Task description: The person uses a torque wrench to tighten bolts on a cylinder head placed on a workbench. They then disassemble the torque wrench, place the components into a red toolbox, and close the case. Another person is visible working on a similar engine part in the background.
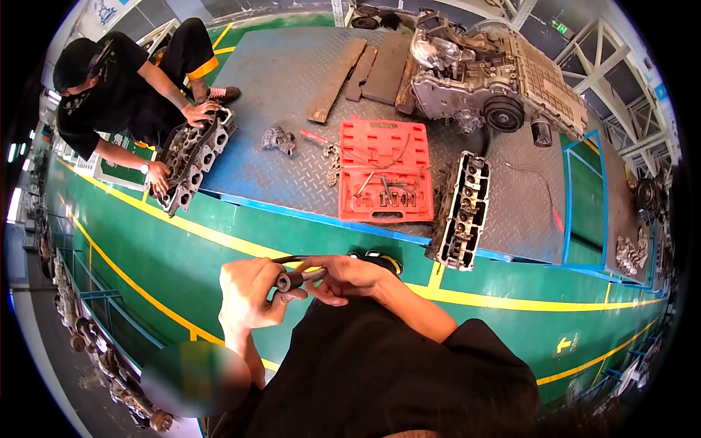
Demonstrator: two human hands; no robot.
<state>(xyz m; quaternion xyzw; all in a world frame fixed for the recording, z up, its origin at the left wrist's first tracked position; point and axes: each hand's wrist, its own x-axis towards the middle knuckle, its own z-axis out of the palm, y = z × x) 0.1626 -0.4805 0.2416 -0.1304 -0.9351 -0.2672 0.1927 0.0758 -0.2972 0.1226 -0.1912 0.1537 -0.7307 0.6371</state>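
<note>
Close in front of my body, my left hand (252,292) is wrapped round a metal rod with a hollow, socket-like end (286,282). The fingers of my right hand (350,277) curl round the rod's other part, palm partly turned up. Behind the two hands runs a thin black curved piece (288,258), whose ends are hidden by the fingers. Beyond my hands, an open red tool case (387,150) lies on the metal-plate bench with several small tools in its lower half. To its right, a cylinder head (465,212) sits at the bench's near edge.
Across the checker-plate bench (255,157) lie wooden boards (338,77), a chain (333,164) and a small metal part (278,140). A large engine (496,80) stands far right. At left, a co-worker's hands (201,113) rest on another cylinder head (191,164). Yellow lines mark the green floor.
</note>
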